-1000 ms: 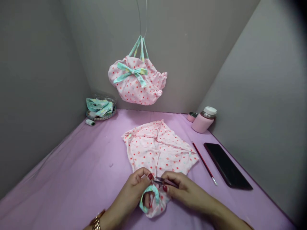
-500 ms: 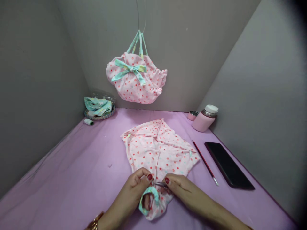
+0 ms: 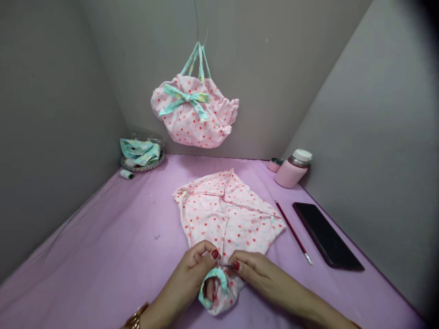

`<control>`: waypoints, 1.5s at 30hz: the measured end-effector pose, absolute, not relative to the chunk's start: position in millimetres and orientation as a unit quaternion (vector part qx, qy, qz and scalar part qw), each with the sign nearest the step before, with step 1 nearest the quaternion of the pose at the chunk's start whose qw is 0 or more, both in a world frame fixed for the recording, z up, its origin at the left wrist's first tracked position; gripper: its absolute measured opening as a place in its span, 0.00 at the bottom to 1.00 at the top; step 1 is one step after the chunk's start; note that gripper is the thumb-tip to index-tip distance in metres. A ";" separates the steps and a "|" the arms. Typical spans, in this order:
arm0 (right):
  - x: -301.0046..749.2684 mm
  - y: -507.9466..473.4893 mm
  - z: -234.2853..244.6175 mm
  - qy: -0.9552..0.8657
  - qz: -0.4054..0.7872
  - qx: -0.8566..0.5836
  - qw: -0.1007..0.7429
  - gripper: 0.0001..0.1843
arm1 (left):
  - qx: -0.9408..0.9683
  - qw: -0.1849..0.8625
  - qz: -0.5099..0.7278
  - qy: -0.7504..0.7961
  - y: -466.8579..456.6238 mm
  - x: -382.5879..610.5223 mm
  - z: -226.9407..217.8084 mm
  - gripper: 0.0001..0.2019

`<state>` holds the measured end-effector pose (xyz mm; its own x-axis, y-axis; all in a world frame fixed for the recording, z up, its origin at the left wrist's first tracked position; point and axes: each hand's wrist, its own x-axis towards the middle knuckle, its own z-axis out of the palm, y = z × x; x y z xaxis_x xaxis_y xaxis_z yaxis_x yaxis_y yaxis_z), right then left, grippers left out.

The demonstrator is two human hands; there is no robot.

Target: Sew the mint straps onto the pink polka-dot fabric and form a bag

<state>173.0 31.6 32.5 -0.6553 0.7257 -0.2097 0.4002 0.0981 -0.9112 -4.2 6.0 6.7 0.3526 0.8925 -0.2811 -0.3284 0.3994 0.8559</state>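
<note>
My left hand (image 3: 196, 264) pinches a white thread (image 3: 218, 263) between thumb and forefinger. The thread runs up from the mint-green trim (image 3: 222, 277) around an opening in a pink dotted cloth piece (image 3: 206, 219); other left fingertips show inside that opening. Closed around small dark scissors (image 3: 225, 266), my right hand (image 3: 252, 270) has the blade tips at the thread. The scissors' handles are hidden by my fingers. The cloth lies spread out beyond both hands, its near end gathered up under them.
A pink dotted bag (image 3: 195, 130) with a mint bow hangs ahead. At back left are a tray (image 3: 144, 167) with mint cloth and a thread spool (image 3: 126, 174). Rightward lie a red pencil-like stick (image 3: 291, 229), a black phone-like slab (image 3: 327, 237), a pink jar (image 3: 290, 174) and a lid (image 3: 275, 165).
My right hand has shifted slightly left, bringing the scissors closer to the thread. The blades, parted before, now look closed together. My left hand stays in place.
</note>
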 end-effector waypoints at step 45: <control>288.4 100.1 23.6 -0.630 -0.038 -0.763 0.139 0.16 | 0.408 0.714 0.376 0.427 5.0 -1.1 -2.2 0.23</control>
<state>288.4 100.1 23.6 0.2044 0.9508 0.2329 0.9718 -0.1686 -0.1647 -1.1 5.0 -2.2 0.3529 0.8856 -0.3019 -0.1886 0.3834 0.9041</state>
